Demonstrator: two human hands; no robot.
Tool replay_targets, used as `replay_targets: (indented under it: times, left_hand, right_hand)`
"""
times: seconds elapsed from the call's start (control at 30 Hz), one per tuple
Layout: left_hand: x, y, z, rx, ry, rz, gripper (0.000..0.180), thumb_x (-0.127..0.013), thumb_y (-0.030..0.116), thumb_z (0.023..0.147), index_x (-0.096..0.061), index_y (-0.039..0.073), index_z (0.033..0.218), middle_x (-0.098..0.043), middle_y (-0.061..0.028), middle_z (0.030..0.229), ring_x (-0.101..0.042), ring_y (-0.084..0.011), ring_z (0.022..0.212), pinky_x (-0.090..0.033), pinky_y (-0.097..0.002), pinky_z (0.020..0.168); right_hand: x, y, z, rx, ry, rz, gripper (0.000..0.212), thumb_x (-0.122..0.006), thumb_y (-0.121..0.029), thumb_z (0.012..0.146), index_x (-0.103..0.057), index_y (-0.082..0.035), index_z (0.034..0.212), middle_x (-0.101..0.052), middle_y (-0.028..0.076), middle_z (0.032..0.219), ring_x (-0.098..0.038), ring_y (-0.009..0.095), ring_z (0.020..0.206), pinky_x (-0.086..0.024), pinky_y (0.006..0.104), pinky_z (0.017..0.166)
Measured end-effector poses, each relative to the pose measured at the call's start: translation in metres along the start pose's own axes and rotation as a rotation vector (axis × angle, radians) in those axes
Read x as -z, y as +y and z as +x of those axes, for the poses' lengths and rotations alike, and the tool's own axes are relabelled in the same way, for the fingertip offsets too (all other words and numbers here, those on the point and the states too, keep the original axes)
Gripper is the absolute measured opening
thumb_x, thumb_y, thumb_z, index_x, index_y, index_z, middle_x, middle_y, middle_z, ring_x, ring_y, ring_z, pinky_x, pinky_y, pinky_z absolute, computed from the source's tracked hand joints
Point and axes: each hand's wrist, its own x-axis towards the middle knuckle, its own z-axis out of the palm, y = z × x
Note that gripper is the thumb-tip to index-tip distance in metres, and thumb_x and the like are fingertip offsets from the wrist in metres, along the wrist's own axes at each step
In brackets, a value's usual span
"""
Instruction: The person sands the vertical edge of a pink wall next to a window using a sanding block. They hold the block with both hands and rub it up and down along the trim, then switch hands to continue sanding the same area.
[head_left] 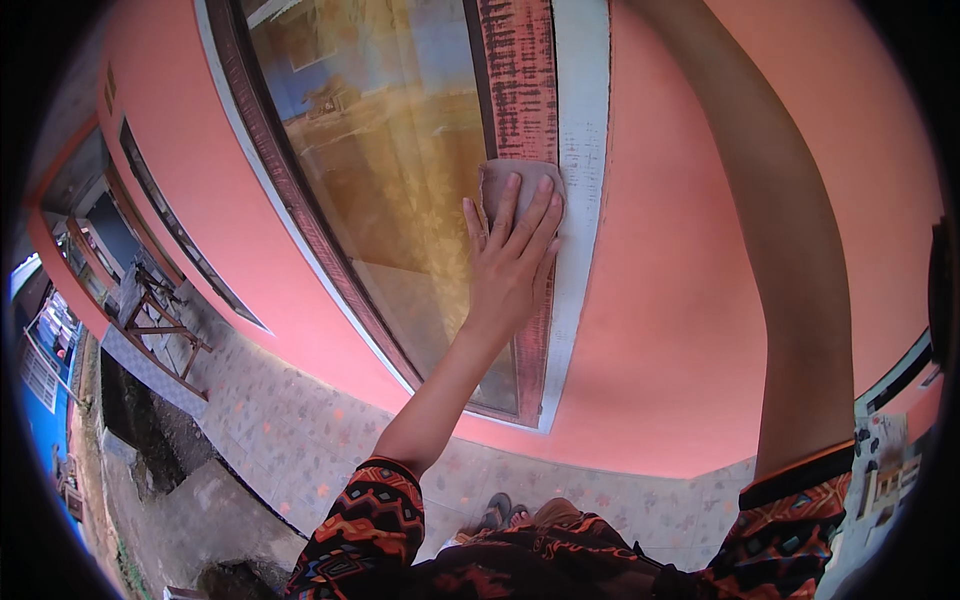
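My left hand (pixel 513 255) presses a greyish-brown piece of sandpaper (pixel 524 172) flat against the upright of a window frame (pixel 524 95), its fingers stretched over the sheet. Above the hand the frame's red paint is streaked with dark, worn marks. A white border (pixel 580 130) runs along the outer side of this upright. Left of the hand is the window glass (pixel 400 200), with reflections and a yellowish curtain behind it. My right arm reaches up along the pink wall (pixel 670 300) and leaves the view at the top, so the right hand is out of sight.
A patterned tile floor (pixel 290 430) runs below the wall, with my sandalled foot (pixel 497 508) near the bottom. Farther left stand a wooden rack-like stand (pixel 165 325) and another window (pixel 180 230). The tiled floor ends at an edge above a concrete ditch (pixel 150 440).
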Motion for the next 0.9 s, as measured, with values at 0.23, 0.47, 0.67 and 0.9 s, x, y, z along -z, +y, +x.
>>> replay_targets:
  times: [0.23, 0.47, 0.67, 0.9]
  left_hand:
    - [0.050, -0.010, -0.133, 0.313, -0.158, -0.342, 0.040, -0.049, 0.012, 0.106, -0.058, 0.005, 0.144, -0.051, -0.0119, 0.155, -0.038, -0.0362, 0.150, -0.008, -0.0633, 0.125]
    - [0.082, 0.039, -0.256, 0.670, -0.187, -0.649, 0.036, -0.046, 0.012, 0.106, -0.064, -0.002, 0.134, -0.063, -0.0162, 0.142, -0.057, -0.0311, 0.137, -0.013, -0.0561, 0.127]
    - [0.126, 0.059, -0.363, 1.081, 0.017, -0.555, 0.036, -0.046, 0.018, 0.108, -0.068, -0.007, 0.124, -0.075, -0.0178, 0.114, -0.068, -0.0205, 0.109, -0.017, -0.0517, 0.127]
    - [0.132, 0.055, -0.382, 1.156, 0.060, -0.559, 0.036, -0.049, 0.020, 0.108, -0.070, -0.005, 0.120, -0.077, -0.0166, 0.103, -0.069, -0.0178, 0.096, -0.019, -0.0513, 0.127]
  right_hand:
    - [-0.014, 0.011, 0.004, 0.146, 0.252, 0.002, 0.013, -0.072, -0.016, 0.080, -0.074, -0.009, 0.090, -0.073, 0.010, 0.081, -0.068, 0.024, 0.071, -0.055, 0.0370, 0.067]
    - [0.005, 0.032, -0.045, 0.260, 0.207, 0.333, 0.039, -0.075, -0.023, 0.088, -0.068, -0.011, 0.125, -0.067, 0.020, 0.128, -0.060, 0.027, 0.121, -0.044, 0.0404, 0.107]
    - [-0.032, -0.031, -0.187, 0.510, -0.292, 0.121, 0.079, -0.059, -0.045, 0.097, -0.037, 0.007, 0.153, -0.029, 0.018, 0.166, -0.025, 0.032, 0.155, -0.023, 0.0442, 0.128]
    - [-0.013, -0.060, -0.242, 0.564, -0.507, 0.311, 0.082, -0.061, -0.047, 0.098, -0.035, 0.007, 0.154, -0.028, 0.021, 0.166, -0.025, 0.035, 0.155, -0.025, 0.0479, 0.127]
